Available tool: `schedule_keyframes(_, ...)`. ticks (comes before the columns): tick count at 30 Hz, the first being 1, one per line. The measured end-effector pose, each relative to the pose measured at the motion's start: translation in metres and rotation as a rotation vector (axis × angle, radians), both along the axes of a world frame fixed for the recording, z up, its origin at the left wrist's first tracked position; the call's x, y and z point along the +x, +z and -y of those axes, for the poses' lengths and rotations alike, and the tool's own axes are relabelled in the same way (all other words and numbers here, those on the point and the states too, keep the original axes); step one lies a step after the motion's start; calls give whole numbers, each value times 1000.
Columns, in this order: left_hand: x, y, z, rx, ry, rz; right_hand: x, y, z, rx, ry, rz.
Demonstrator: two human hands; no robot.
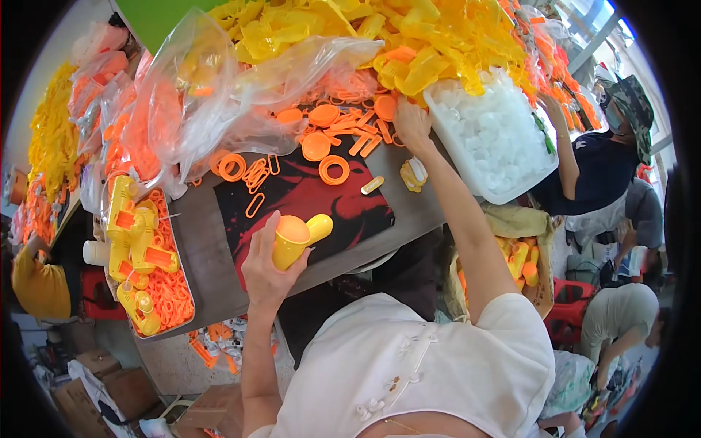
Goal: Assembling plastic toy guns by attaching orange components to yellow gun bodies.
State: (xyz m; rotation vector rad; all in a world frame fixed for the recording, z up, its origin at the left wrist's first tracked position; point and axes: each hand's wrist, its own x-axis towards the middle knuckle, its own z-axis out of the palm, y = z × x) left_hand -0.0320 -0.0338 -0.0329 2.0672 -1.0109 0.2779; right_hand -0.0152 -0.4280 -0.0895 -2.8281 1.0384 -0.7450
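My left hand is closed around a yellow plastic toy body, with a round orange piece at its wide end and a yellow stub sticking out to the right. It holds this above a dark red-and-black cloth. At the far side of the table, my right hand reaches into loose orange plastic parts, beside the white tub. Its fingers are bent, and whatever is in them is hidden. Orange discs, orange rings and orange oval loops lie around the cloth.
A white tub of clear pieces stands right of my right arm. Yellow parts and clear bags are heaped at the back. At left, a tray holds yellow toys over orange pieces. Another person works at far right.
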Motion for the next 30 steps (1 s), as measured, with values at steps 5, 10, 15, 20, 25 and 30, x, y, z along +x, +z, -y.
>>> schedule_keyframes(5,1,0,0,-5,-1,2,17,6,19,11,11,26)
schedule_keyframes(10,-1,2,-1,22,6,-85,25,-10,29,-73,-29,32)
schedule_keyframes(15,0,-1,-3,-1,14,-4,32,-4,18,-53,-117,-78)
schedule_keyframes(20,3,0,0,-1,21,-37,14,16,23,442,124,131)
schedule_keyframes(25,5,-3,-5,-13,42,-42,-1,57,-4,669,208,157)
schedule_keyframes(30,4,-4,-13,-167,52,-125,-18,38,11,464,356,145)
